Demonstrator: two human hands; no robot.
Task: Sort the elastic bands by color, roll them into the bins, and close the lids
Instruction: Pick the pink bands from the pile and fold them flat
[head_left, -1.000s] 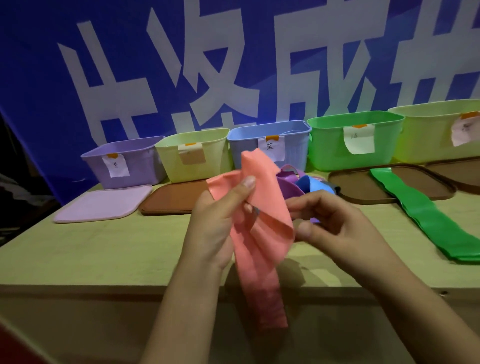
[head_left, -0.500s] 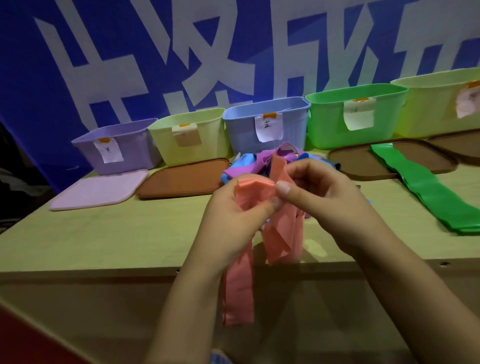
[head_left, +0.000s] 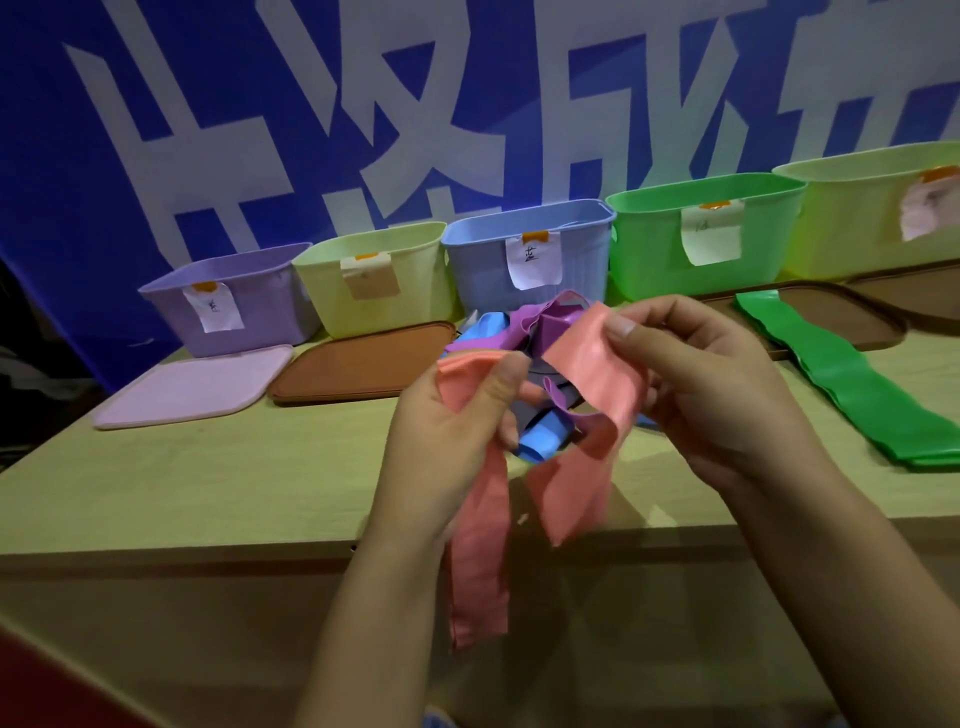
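Bins (head_left: 530, 249) unlidded, contents unseen; left hand (head_left: 447, 431), right hand (head_left: 711, 395) fingers pinch pink band (head_left: 592, 364).

A salmon-pink band (head_left: 589, 374) is held above the counter, both ends hanging; purple bands (head_left: 524, 325) and blue bands (head_left: 543, 441) lie tangled behind it; green bands (head_left: 852, 379) lie flat, stacked, at right; five open bins stand behind: purple bin (head_left: 244, 301), yellow-green bin (head_left: 384, 275), blue bin (head_left: 530, 254), green bin (head_left: 701, 234), pale green bin (head_left: 872, 213); a lilac lid (head_left: 192, 387) and a brown lid (head_left: 358, 364) lie flat before them.
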